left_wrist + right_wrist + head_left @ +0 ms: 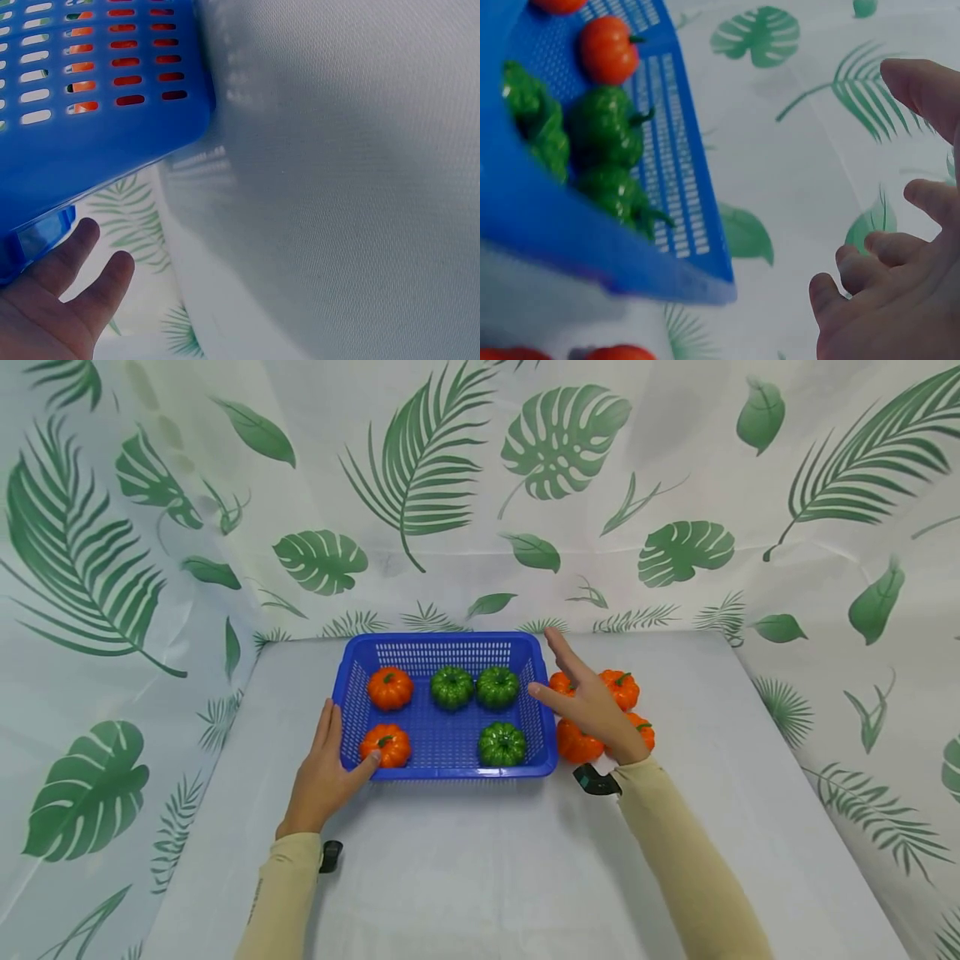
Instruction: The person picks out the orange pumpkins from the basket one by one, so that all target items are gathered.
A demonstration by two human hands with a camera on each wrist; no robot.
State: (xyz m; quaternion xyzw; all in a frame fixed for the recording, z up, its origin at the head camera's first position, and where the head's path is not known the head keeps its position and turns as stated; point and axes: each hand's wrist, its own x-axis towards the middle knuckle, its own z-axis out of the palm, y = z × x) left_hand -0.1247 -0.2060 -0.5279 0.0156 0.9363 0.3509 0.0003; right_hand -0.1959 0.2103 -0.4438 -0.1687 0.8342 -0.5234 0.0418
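Observation:
A blue plastic basket [450, 772] sits on the table, holding two orange pumpkins [390, 688] at its left and three green pumpkins [452, 687] toward its middle and right. My left hand [321, 785] is at the basket's front left corner, fingers straight along the outer left side and thumb over the front rim near an orange pumpkin [386, 743]. Past the basket's right side, my right hand [596, 710] hovers with fingers extended and nothing held. Beneath and around it lie several more orange pumpkins [579, 745], partly hidden by that hand.
A white cloth covers the table [450, 868]. Behind it and at both sides hangs a white curtain [465, 568] printed with green leaves. Dark wrist-worn devices [596, 780] show beside both sleeves.

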